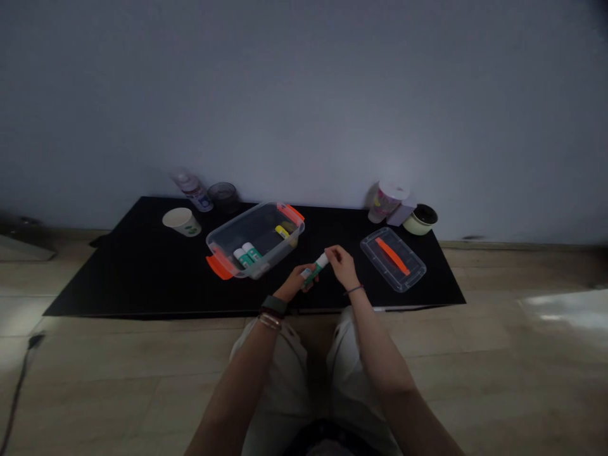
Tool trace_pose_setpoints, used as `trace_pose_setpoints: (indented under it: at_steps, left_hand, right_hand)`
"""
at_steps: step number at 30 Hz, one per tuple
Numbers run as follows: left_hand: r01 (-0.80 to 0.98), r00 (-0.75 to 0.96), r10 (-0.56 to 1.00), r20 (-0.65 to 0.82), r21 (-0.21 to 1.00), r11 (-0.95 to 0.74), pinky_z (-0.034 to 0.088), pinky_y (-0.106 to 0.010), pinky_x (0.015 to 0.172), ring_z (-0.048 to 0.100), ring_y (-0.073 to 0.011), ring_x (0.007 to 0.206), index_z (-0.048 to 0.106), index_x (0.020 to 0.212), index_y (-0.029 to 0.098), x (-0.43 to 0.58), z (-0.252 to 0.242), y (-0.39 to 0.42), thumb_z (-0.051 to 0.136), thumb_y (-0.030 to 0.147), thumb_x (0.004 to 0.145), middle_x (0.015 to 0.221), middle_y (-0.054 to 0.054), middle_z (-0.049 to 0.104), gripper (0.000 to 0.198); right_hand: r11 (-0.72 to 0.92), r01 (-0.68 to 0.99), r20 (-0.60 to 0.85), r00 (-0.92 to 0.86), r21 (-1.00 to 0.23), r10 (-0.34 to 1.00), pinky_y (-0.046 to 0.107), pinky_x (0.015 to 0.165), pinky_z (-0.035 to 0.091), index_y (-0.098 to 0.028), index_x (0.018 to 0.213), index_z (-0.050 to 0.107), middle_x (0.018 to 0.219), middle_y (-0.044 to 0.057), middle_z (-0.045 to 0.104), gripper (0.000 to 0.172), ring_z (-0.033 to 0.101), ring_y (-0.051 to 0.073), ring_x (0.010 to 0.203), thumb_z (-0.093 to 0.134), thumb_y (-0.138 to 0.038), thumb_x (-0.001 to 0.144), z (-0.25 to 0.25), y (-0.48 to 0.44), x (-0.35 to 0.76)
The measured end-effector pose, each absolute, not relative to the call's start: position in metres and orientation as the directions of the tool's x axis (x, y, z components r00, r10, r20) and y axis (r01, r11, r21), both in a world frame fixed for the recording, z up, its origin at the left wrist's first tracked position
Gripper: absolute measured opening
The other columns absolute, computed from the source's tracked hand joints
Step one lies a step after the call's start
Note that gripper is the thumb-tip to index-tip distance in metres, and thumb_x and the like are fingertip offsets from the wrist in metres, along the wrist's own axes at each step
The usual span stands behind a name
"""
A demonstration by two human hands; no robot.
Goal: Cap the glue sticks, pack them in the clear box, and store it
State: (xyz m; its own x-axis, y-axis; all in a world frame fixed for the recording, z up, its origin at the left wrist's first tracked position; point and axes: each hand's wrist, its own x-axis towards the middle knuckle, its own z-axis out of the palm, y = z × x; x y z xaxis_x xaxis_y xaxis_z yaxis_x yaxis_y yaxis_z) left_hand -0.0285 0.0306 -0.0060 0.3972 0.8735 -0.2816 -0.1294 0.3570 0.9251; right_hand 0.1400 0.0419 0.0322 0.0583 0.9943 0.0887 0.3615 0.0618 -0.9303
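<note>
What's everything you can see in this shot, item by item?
low black table: 1, black, on the floor by the wall
plastic storage box: 1, clear with orange latches, on the table, left of centre
glue sticks: 2, white and green, inside the box
yellow-topped stick: 1, yellow, inside the box
box lid: 1, clear with orange strip, on the table, right
paper cup: 1, white, on its side, back left
plastic bottle: 1, clear, tilted, back left
dark cup: 1, dark, back left
white-lidded tub: 1, white, back right
lilac box: 1, lilac, back right
cream pot: 1, cream, back right
held glue stick: 1, white and green, between the hands
wristwatch: 1, dark, left wrist
left hand: 1, around the held glue stick
right hand: 1, at its white end
</note>
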Motion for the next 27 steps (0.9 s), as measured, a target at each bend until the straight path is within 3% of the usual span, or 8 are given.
trace_pose_setpoints:
  at_steps: [7, 12, 17, 27]
  left_hand:
    - [-0.081, 0.410, 0.850, -0.329, 0.916, 0.394, 0.024, -0.018, 0.035, 0.043, -0.0057, 0.040, 0.061, 0.100, 0.016, -0.031, -0.005, 0.028, 0.066, 0.068, 0.075, 0.067, 0.000, 0.061, 0.058]
    - [-0.077, 0.443, 0.835, -0.327, 0.914, 0.399, 0.023, -0.018, 0.035, 0.042, -0.0046, 0.039, 0.057, 0.097, 0.016, -0.031, -0.004, 0.025, 0.067, 0.070, 0.074, 0.069, 0.000, 0.062, 0.059]
    - [-0.045, 0.482, 0.827, -0.290, 0.934, 0.355, 0.022, -0.017, 0.036, 0.039, -0.0027, 0.039, 0.061, 0.102, 0.015, -0.028, -0.003, 0.022, 0.072, 0.064, 0.074, 0.071, 0.000, 0.061, 0.058]
    - [0.036, 0.402, 0.884, -0.238, 0.969, 0.244, 0.025, -0.019, 0.039, 0.039, -0.0048, 0.041, 0.066, 0.104, 0.014, -0.028, -0.007, 0.019, 0.069, 0.062, 0.076, 0.066, 0.001, 0.060, 0.056]
  right_hand:
    - [0.104, 0.387, 0.099, -0.033, -0.916, 0.995, 0.022, 0.061, 0.039, -0.021, 0.079, 0.057, 0.067, -0.003, 0.052, 0.035, 0.047, 0.012, 0.064, 0.055, -0.055, 0.086, 0.017, 0.036, 0.142]
    - [0.114, 0.394, 0.109, -0.033, -0.912, 0.993, 0.021, 0.059, 0.035, -0.022, 0.071, 0.050, 0.062, -0.005, 0.047, 0.036, 0.045, 0.011, 0.060, 0.055, -0.054, 0.087, 0.012, 0.036, 0.142]
    - [0.076, 0.527, 0.072, -0.028, -0.846, 0.997, 0.022, 0.059, 0.033, -0.023, 0.068, 0.046, 0.060, -0.005, 0.045, 0.038, 0.046, 0.012, 0.059, 0.045, -0.050, 0.094, 0.008, 0.036, 0.143]
    - [0.007, 0.812, -0.029, -0.030, -0.584, 0.999, 0.023, 0.063, 0.034, -0.022, 0.082, 0.065, 0.076, 0.003, 0.068, 0.042, 0.065, 0.016, 0.075, 0.035, -0.040, 0.104, 0.014, 0.031, 0.133]
